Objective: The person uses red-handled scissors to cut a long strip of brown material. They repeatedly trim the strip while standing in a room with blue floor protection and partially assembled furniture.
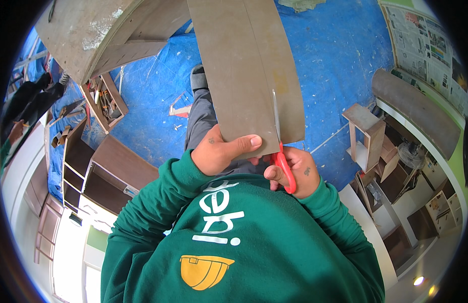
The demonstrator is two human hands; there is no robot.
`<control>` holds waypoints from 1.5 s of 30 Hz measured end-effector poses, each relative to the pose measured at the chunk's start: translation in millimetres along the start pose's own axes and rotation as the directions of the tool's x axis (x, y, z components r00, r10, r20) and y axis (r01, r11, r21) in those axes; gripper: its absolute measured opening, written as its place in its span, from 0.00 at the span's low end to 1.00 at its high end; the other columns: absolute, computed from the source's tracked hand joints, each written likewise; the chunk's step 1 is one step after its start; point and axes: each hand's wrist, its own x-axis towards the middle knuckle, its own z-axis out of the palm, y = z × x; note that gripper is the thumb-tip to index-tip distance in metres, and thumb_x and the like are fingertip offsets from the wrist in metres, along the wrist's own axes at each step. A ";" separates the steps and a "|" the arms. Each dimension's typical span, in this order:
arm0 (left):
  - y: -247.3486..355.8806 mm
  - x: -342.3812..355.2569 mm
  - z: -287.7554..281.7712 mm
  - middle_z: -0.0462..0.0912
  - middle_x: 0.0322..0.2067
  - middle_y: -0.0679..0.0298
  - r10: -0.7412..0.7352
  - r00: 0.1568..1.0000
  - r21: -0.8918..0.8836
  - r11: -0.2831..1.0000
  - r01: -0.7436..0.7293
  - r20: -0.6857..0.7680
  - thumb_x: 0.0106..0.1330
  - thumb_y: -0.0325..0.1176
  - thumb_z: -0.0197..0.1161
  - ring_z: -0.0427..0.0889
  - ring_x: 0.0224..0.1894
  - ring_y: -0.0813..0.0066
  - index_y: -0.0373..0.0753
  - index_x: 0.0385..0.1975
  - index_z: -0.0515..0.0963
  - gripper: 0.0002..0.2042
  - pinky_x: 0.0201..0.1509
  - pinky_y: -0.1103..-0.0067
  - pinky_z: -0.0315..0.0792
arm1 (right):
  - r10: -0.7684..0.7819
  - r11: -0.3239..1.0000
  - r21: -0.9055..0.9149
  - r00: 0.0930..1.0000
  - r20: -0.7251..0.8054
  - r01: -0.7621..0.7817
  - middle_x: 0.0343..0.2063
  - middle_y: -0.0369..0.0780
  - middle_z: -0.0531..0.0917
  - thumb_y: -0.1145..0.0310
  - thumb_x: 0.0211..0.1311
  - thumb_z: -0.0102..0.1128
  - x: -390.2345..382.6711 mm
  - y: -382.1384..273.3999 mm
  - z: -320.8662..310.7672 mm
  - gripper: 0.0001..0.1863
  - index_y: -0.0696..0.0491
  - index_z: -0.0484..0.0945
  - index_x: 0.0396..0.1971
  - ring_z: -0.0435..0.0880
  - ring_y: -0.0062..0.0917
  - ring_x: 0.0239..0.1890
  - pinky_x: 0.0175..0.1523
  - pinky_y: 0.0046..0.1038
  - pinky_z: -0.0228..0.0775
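A long grey-brown sheet (pixel 244 60) with a faint lengthwise line runs away from me. My left hand (pixel 219 149) is closed on its near left corner, thumb on top and fingers underneath. My right hand (pixel 299 171) holds red-handled scissors (pixel 284 171) at the sheet's near edge. The silver blade lies along a cut in the sheet, right of the line, with a narrower strip to its right. The fingers under the sheet are partly hidden.
Blue sheeting (pixel 330 50) covers the floor. A wooden toolbox (pixel 121 106) and cabinets (pixel 123 161) stand left, below a plywood piece (pixel 67 25). Small wooden units (pixel 368 146) and a curved panel (pixel 416 111) are right. A dark-clothed limb (pixel 29 101) shows far left.
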 end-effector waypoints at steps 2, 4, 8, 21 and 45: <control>-1.4 -0.1 -1.0 0.80 0.38 0.57 -0.005 1.000 -0.004 1.000 0.005 0.002 0.68 0.34 0.58 0.78 0.32 0.72 0.31 0.47 0.72 0.14 0.37 0.77 0.74 | -0.001 1.000 -0.015 1.000 0.000 0.001 0.41 0.35 0.82 0.53 0.53 0.71 -0.8 -1.3 0.3 0.28 0.58 0.76 0.48 0.76 0.12 0.29 0.28 0.15 0.71; -1.4 0.3 -2.9 0.80 0.38 0.57 -0.010 1.000 0.001 1.000 0.010 0.011 0.68 0.33 0.58 0.78 0.32 0.72 0.31 0.47 0.72 0.14 0.37 0.77 0.74 | 0.003 1.000 -0.012 1.000 -0.002 -0.003 0.40 0.35 0.82 0.53 0.53 0.71 -0.3 -2.1 0.9 0.29 0.58 0.76 0.48 0.76 0.12 0.29 0.28 0.16 0.72; -0.1 1.1 -2.9 0.80 0.38 0.58 -0.026 1.000 0.036 0.999 0.026 0.004 0.67 0.34 0.60 0.79 0.32 0.73 0.31 0.47 0.72 0.15 0.36 0.78 0.75 | -0.010 0.999 -0.031 1.000 0.001 0.010 0.38 0.36 0.83 0.51 0.53 0.70 1.7 3.0 -3.3 0.30 0.59 0.76 0.47 0.76 0.13 0.29 0.29 0.17 0.72; -0.1 -0.2 -4.5 0.80 0.37 0.57 -0.073 0.997 -0.003 0.997 0.073 -0.003 0.66 0.34 0.61 0.79 0.31 0.73 0.31 0.48 0.72 0.16 0.35 0.78 0.75 | 0.003 0.999 -0.048 1.000 -0.012 -0.004 0.34 0.34 0.83 0.48 0.52 0.70 3.5 -4.9 -1.2 0.29 0.57 0.78 0.44 0.76 0.13 0.29 0.29 0.16 0.70; 5.8 -3.6 -0.7 0.79 0.38 0.58 -0.110 0.994 -0.016 0.994 0.110 0.016 0.67 0.34 0.60 0.79 0.32 0.72 0.31 0.49 0.71 0.16 0.36 0.78 0.75 | 0.010 0.999 -0.051 1.000 0.012 -0.009 0.34 0.35 0.85 0.47 0.52 0.70 6.6 -8.9 -2.6 0.30 0.58 0.79 0.43 0.77 0.13 0.27 0.30 0.17 0.71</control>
